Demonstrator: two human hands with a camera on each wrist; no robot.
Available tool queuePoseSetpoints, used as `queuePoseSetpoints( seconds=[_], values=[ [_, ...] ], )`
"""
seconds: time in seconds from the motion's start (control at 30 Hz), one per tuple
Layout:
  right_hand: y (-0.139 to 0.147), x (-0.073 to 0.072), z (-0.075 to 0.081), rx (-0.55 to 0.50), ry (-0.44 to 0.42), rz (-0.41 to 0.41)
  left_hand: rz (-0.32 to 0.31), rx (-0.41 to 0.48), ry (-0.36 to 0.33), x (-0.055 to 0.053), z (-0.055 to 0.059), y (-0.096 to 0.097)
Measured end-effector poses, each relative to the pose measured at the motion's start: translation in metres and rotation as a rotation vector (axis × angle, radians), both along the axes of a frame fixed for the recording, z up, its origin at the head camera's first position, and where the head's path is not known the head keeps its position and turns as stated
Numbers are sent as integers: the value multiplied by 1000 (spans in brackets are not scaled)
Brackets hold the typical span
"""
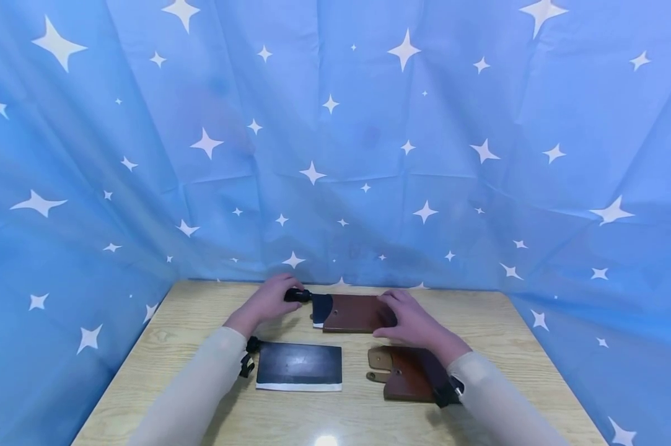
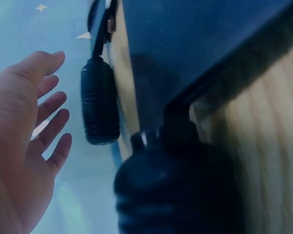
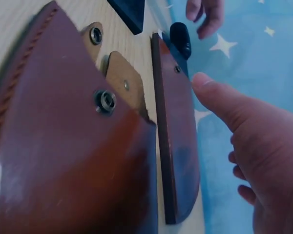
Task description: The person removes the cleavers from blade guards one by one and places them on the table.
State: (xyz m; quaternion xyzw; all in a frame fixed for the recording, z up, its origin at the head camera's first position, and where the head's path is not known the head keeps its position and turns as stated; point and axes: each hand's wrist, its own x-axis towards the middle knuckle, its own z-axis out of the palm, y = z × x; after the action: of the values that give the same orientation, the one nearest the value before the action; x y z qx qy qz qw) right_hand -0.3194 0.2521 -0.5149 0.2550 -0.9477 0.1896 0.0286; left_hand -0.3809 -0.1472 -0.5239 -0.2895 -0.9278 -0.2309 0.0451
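A cleaver with a black handle (image 1: pixel 297 295) and dark blade (image 1: pixel 322 305) lies near the table's back edge, most of its blade inside a brown leather sheath (image 1: pixel 353 313). My left hand (image 1: pixel 271 300) hovers beside that handle, fingers loosely bent; the left wrist view shows a gap between the hand (image 2: pixel 27 117) and the handle (image 2: pixel 100 102). By the sheath's right end is my right hand (image 1: pixel 416 319), its thumb extended near the leather in the right wrist view. Whether it touches the sheath I cannot tell, as its fingers are partly hidden.
A second, unsheathed cleaver (image 1: pixel 298 365) lies in front, with a pale edge along its blade. To its right, partly under my right forearm, is another brown leather sheath (image 1: pixel 410 381) with a tan snap strap (image 1: pixel 378 376). A blue star-patterned curtain (image 1: pixel 363 155) surrounds the wooden table (image 1: pixel 168 347).
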Motion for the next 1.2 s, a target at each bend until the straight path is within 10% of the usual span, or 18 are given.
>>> queuePoseSetpoints(
  seconds=[0.6,1.2],
  values=[
    [-58,-35,-5,69,-93,78,-49,-26,-78,-33,-18,13],
    [-58,-53,-40,86,-158,57,-11,96,-261,-34,-23,14]
  ],
)
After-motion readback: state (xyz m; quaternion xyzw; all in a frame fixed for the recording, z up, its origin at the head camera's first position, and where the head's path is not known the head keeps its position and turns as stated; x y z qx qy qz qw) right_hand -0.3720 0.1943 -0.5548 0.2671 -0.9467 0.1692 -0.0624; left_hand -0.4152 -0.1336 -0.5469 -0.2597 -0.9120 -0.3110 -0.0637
